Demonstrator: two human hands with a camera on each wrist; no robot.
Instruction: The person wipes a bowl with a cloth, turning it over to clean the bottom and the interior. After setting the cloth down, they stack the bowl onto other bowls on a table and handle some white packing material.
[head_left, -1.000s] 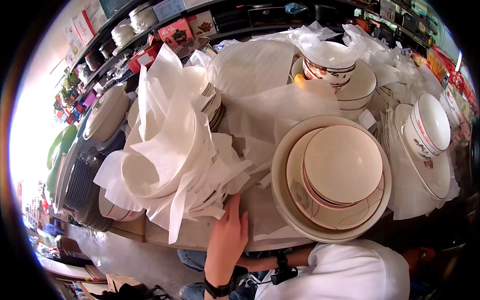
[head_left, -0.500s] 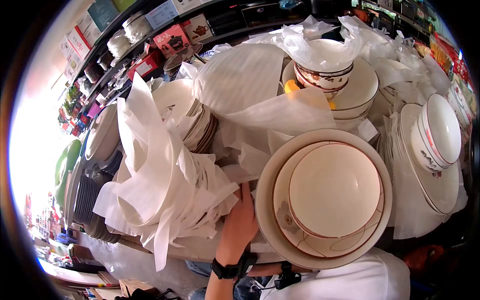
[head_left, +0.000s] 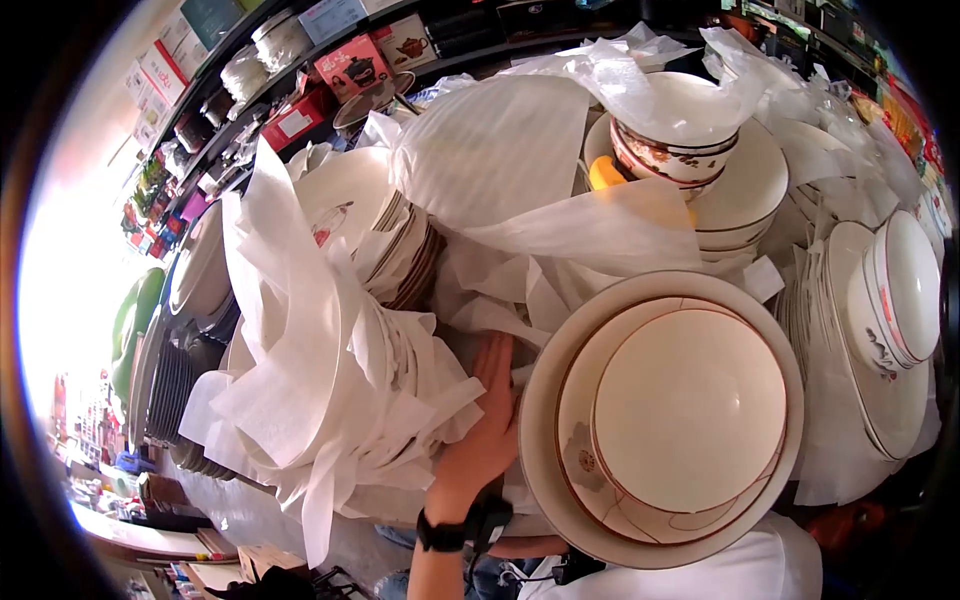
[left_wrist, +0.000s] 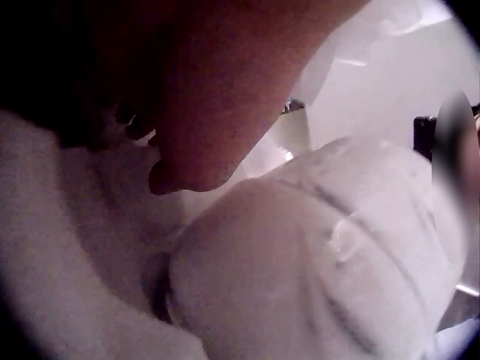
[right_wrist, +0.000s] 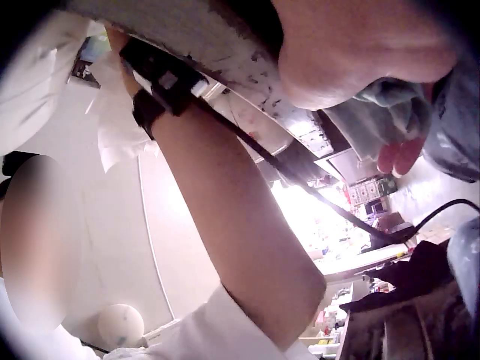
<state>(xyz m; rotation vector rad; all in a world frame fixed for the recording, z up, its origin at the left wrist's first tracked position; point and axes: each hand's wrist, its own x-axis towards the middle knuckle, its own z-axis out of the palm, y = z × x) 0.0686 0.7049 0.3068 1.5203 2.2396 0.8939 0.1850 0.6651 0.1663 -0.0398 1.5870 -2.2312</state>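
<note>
My left hand (head_left: pixel 482 440), with a black band and small camera at the wrist, reaches into the gap between two stacks. Its fingers stretch forward, fairly straight. Left of it leans a stack of white plates interleaved with white paper (head_left: pixel 345 400). On the other side stands a large cream bowl (head_left: pixel 540 470) with a brown-rimmed plate (head_left: pixel 590 440) and a smaller bowl (head_left: pixel 690 410) nested in it. The left wrist view shows the left hand (left_wrist: pixel 225 97) dark and close. Below the table edge, in the right wrist view, my right hand (right_wrist: pixel 367 52) holds a grey-blue cloth (right_wrist: pixel 390 109).
Behind the gap stand stacked plates (head_left: pixel 340 205) and crumpled paper. Patterned bowls (head_left: pixel 670 150) sit at the back right. Oval plates (head_left: pixel 880 400) with bowls lean at the far right. Dark plates (head_left: pixel 170 400) stand at the left edge. A cable (right_wrist: pixel 300 187) hangs near the right hand.
My left hand has moved farther forward, from the front edge of the papered plates into the gap. The head view has shifted, and the big bowl appears lower and closer.
</note>
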